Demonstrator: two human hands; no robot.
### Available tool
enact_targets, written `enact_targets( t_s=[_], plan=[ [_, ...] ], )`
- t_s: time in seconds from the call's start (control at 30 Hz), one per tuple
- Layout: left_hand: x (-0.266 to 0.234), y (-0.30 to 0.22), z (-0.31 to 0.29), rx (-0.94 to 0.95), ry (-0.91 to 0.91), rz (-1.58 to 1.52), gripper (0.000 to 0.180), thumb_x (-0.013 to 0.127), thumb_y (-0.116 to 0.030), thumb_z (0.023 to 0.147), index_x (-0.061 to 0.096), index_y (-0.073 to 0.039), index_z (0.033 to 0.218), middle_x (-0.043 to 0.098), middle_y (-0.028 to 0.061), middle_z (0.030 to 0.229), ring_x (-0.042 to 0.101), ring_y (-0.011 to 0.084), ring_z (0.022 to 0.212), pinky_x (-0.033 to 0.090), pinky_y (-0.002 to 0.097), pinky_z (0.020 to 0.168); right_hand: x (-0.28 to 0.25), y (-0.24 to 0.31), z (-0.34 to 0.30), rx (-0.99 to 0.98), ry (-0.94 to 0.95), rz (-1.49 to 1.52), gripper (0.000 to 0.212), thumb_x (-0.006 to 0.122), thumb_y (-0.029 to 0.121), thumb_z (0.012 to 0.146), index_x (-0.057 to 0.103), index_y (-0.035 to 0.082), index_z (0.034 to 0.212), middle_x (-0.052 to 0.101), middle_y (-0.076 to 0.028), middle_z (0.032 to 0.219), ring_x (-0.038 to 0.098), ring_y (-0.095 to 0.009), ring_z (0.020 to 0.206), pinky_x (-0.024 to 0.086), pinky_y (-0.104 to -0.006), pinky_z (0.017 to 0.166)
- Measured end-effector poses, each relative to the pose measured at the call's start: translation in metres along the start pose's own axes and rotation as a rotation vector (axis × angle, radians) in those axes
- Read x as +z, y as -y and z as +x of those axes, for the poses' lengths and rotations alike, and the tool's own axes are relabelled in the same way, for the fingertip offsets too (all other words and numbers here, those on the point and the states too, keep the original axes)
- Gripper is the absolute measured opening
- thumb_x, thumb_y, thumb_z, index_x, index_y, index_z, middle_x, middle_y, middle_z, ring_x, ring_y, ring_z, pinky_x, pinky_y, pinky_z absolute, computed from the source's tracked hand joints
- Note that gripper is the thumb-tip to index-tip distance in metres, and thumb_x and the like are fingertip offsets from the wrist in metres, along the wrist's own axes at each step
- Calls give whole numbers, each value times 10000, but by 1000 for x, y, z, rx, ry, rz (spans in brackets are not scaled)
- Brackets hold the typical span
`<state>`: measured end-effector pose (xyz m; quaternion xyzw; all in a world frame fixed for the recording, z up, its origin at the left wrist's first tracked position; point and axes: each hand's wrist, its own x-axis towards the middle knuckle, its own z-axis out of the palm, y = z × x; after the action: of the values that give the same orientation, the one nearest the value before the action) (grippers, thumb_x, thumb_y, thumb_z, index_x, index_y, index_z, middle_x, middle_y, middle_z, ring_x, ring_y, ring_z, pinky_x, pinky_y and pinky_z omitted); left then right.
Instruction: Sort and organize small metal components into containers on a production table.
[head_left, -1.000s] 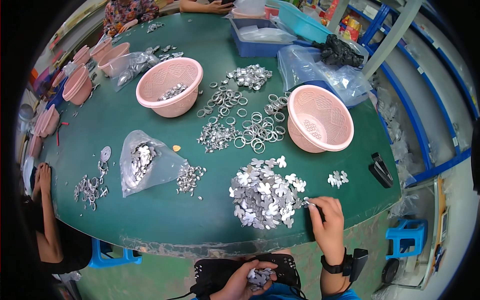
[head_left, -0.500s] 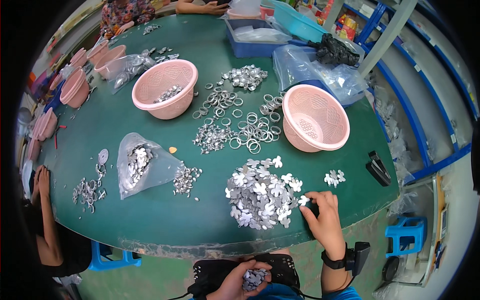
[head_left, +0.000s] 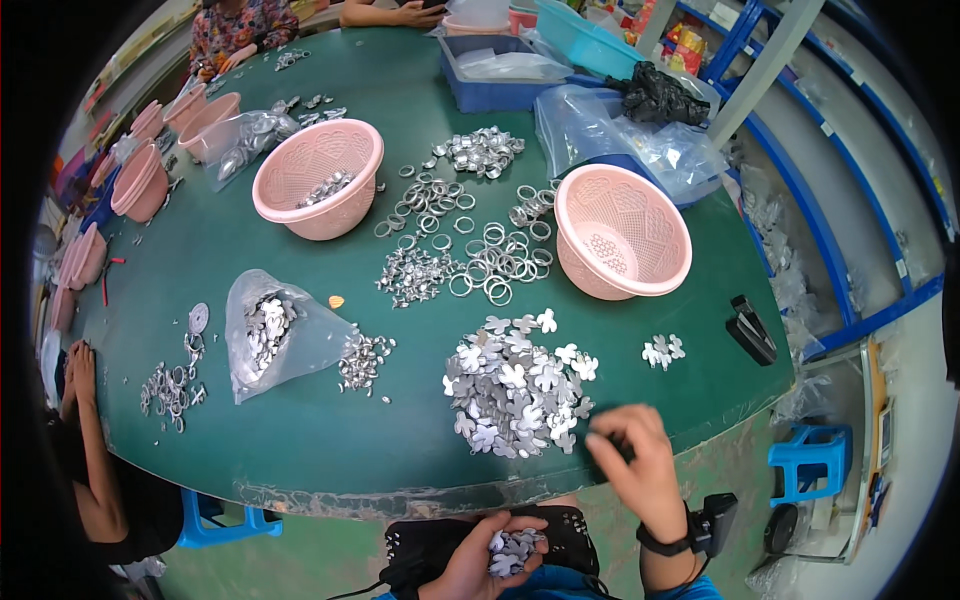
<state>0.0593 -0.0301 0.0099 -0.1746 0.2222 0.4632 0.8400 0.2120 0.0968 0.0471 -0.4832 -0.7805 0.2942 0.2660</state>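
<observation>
A heap of flat silver flower-shaped metal pieces (head_left: 515, 390) lies near the table's front edge. My left hand (head_left: 470, 565) is cupped palm up over my lap, its fingers curled round a handful of the same pieces (head_left: 512, 552). Just off the heap's lower right side, my right hand (head_left: 640, 470) hovers by the table edge with bent fingers, thumb and forefinger drawn in. Motion blurs its fingertips, and whatever may be between them is hidden. A small cluster of flower pieces (head_left: 662, 350) sits apart, right of the heap.
Behind the heap are metal rings (head_left: 500, 262) and small fittings (head_left: 415, 276). Two pink baskets (head_left: 625, 230) stand farther back. A clear bag of pieces (head_left: 285, 335) lies left, a black stapler (head_left: 750, 332) right. Another person's hands (head_left: 80, 372) rest at the left edge.
My right hand has drawn back from the heap's right side toward me, and the white flower piece at its fingertips no longer shows. The view has shifted slightly; my left hand stays cupped.
</observation>
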Motion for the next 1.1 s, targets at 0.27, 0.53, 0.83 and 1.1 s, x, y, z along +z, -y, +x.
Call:
enact_targets(
  t_s=[0.27,0.53,0.83,1.1],
  plan=[
    [2,1,-3,-4,61,-14,393,323,-331,896,534,-8,972,552,93,725,480,139,486,314,184,348,8,-19,-4,277,-23,377,170,683,32,686,571,23,814,537,-30,727,455,-86,574,378,-209,543],
    [14,-4,2,39,-86,-3,385,331,-321,887,520,-16,1027,574,94,802,553,169,625,416,216,461,10,13,-15,57,179,240,197,678,69,683,572,32,845,548,-55,779,501,-186,687,405,-277,615],
    [0,-4,0,30,-10,-15,372,344,-320,880,544,-23,981,562,81,742,507,131,553,386,188,440,21,-4,-15,95,46,-32,158,653,102,686,553,41,793,536,-57,730,475,-256,728,366,-323,703],
    [16,-8,3,73,-122,169,339,391,-283,874,519,-2,1015,541,148,863,520,208,669,397,258,488,0,19,-27,54,351,529,201,700,55,649,563,35,795,569,-53,768,513,-172,662,410,-275,602]
  ],
)
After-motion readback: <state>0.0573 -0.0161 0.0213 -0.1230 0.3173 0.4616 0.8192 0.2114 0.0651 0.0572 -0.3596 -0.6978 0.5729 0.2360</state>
